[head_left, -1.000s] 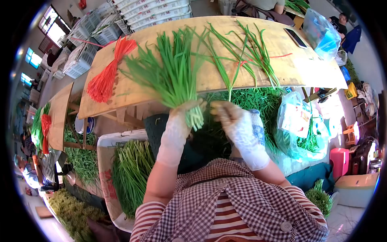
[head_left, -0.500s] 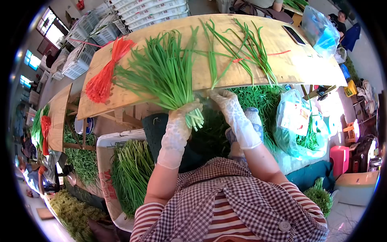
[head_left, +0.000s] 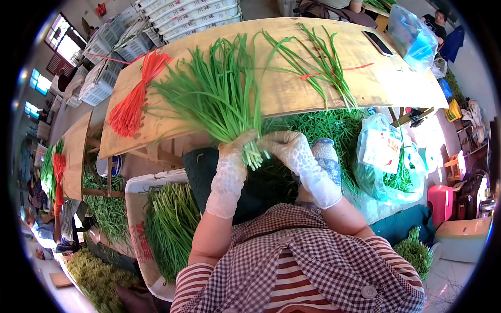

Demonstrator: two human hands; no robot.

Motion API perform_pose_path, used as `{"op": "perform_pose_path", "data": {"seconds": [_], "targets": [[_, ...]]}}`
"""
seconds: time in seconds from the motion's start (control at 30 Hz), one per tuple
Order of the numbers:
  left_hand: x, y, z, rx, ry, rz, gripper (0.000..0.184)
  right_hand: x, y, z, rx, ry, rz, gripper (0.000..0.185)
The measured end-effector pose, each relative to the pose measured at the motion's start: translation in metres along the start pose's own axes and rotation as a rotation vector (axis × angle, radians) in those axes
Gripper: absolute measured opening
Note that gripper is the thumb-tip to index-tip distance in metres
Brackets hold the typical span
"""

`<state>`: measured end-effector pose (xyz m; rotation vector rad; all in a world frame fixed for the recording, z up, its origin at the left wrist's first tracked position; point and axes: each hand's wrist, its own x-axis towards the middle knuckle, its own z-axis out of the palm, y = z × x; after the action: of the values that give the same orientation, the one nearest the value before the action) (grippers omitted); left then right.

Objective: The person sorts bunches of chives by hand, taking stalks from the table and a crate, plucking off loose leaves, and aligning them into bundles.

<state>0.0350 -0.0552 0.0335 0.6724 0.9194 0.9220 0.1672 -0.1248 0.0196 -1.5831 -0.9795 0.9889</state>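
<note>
My left hand (head_left: pixel 233 151), in a whitish see-through glove, is wrapped round a thick bunch of garlic chives (head_left: pixel 222 96). Their pale cut ends point down toward me and the green leaves fan out over the table edge. My right hand (head_left: pixel 282 146), gloved the same way, is closed in a pinch against the right side of the bunch, on a few chive stalks whose ends show below its fingers. Loose chives (head_left: pixel 331 68) lie on the wooden table (head_left: pixel 386 78) across a red tie strip (head_left: pixel 311 76). A bundle of red strips (head_left: pixel 138 94) lies at the left.
A phone (head_left: pixel 378 43) and a blue plastic bag (head_left: pixel 415 39) are at the table's right end. A white crate (head_left: pixel 136 201) of chives stands at my left. More greens (head_left: pixel 334 125) and a clear bag (head_left: pixel 383 156) lie below the table. Stacked white crates (head_left: pixel 190 18) stand behind.
My right hand has moved left from the table edge to the bunch. The few chives that lay just right of the bunch have left that spot and are now against it.
</note>
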Motion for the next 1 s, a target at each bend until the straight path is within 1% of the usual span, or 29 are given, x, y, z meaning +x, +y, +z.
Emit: {"op": "perform_pose_path", "data": {"seconds": [0.1, 0.13, 0.23, 0.27, 0.3, 0.37, 0.43, 0.47, 0.5, 0.57, 0.6, 0.63, 0.7, 0.8, 0.83, 0.87, 0.9, 0.97, 1.0], "targets": [[-0.001, -0.004, 0.004, -0.019, 0.009, 0.032, 0.021, 0.002, 0.000, 0.005, 0.277, 0.054, 0.057, 0.027], [0.000, -0.009, 0.001, -0.035, -0.015, 0.093, 0.022, -0.001, -0.005, 0.008, 0.414, 0.087, 0.073, 0.022], [0.002, 0.013, -0.006, -0.082, 0.026, 0.096, 0.027, -0.003, 0.012, -0.007, 0.438, 0.039, -0.020, 0.016], [-0.004, 0.025, -0.003, -0.110, 0.041, 0.155, 0.029, -0.015, 0.010, -0.022, -0.225, -0.073, -0.163, 0.016], [0.000, 0.037, -0.010, -0.175, -0.065, 0.162, 0.029, -0.026, -0.006, -0.038, -0.660, -0.396, -0.176, 0.023], [-0.026, 0.072, 0.009, -0.193, -0.178, 0.216, 0.028, -0.036, -0.011, -0.055, -0.910, -0.550, -0.128, 0.030], [-0.017, 0.077, 0.006, -0.187, -0.126, 0.256, 0.028, -0.039, -0.037, -0.068, -0.697, 0.162, -0.070, 0.033], [-0.013, 0.078, 0.005, -0.185, -0.099, 0.281, 0.028, -0.028, -0.040, -0.078, -0.698, 0.362, -0.077, 0.033], [-0.009, 0.073, 0.006, -0.182, -0.095, 0.223, 0.027, -0.015, -0.043, -0.087, -0.691, 0.564, -0.084, 0.035], [0.004, 0.051, 0.010, -0.169, -0.095, 0.111, 0.026, 0.016, -0.031, -0.096, -0.799, 0.627, -0.062, 0.034], [0.009, 0.038, 0.012, -0.223, -0.097, 0.041, 0.022, 0.030, -0.018, -0.097, -0.853, 0.662, -0.053, 0.034], [0.006, 0.030, 0.019, -0.185, -0.068, 0.051, 0.027, 0.038, -0.012, -0.094, -0.892, 0.731, -0.209, 0.029], [0.017, 0.010, 0.007, -0.190, -0.060, -0.107, 0.029, 0.036, -0.011, -0.083, -0.833, 0.719, -0.228, 0.022], [0.006, -0.006, 0.006, -0.159, -0.120, 0.000, 0.032, 0.018, -0.012, -0.057, -0.522, 0.520, -0.360, 0.018], [0.005, -0.010, 0.003, -0.143, -0.145, -0.021, 0.031, 0.004, -0.020, -0.046, -0.514, 0.417, -0.383, 0.015], [0.006, -0.012, -0.002, -0.175, -0.160, -0.116, 0.031, -0.005, -0.017, -0.034, -0.457, 0.279, -0.419, 0.016], [0.007, -0.012, -0.006, -0.207, -0.179, -0.211, 0.032, -0.008, -0.006, -0.019, -0.333, 0.180, -0.458, 0.017], [0.007, -0.007, -0.006, -0.155, -0.224, -0.250, 0.031, -0.016, 0.002, -0.002, -0.372, 0.148, -0.449, 0.020], [0.007, -0.005, -0.006, -0.130, -0.248, -0.269, 0.031, -0.015, 0.003, -0.002, -0.354, 0.088, -0.433, 0.020]]}}
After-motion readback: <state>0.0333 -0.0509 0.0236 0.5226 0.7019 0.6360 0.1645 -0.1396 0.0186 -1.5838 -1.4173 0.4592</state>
